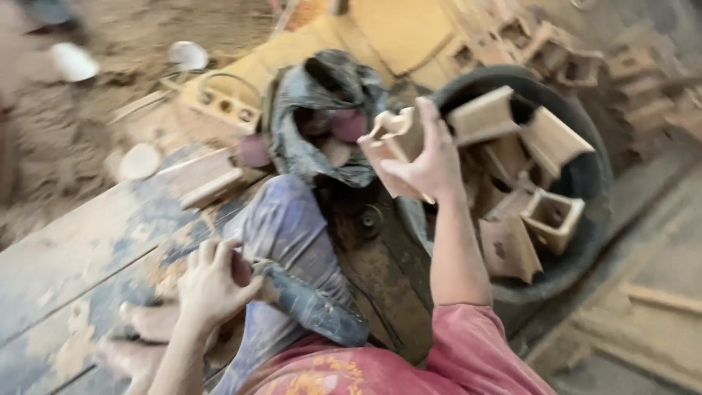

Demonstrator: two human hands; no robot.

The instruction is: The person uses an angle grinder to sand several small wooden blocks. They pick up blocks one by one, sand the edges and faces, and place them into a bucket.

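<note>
A wide black tub [592, 183] at three o'clock holds stacked wooden blocks [552, 216]; a crumpled grey bag [322, 110] sits at twelve. The right hand [431, 164] has its fingers [428, 121] clamped on a notched wooden piece [391, 143] beside the tub's rim. The left hand [212, 281], fingers curled together, rests on the knee [285, 227] at seven o'clock

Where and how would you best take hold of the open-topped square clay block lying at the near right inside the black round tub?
Judging by its pose, come from above: the square clay block lies with its hollow up, so fingers could hook inside one thin wall, thumb outside. The black tub rim blocks a side approach.
</note>
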